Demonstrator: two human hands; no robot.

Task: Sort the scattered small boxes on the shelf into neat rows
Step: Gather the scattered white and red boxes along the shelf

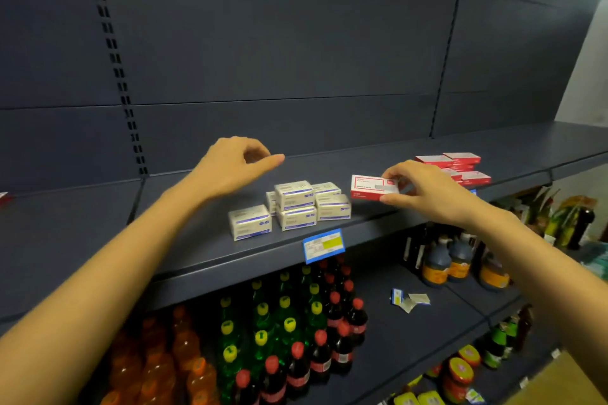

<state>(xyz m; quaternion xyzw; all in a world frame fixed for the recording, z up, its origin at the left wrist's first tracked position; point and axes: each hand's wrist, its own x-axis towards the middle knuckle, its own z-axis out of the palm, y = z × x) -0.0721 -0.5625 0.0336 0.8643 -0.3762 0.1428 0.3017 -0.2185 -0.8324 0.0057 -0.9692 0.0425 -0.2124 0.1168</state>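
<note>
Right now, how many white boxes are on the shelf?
6 white boxes: one alone at the front left, two stacked in the middle, one peeking out behind the stack, two on the right. More may hide behind.

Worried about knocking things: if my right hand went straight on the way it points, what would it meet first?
Probably the white boxes: the right hand, gripping the red box, points left at them, though depth is unclear.
</note>
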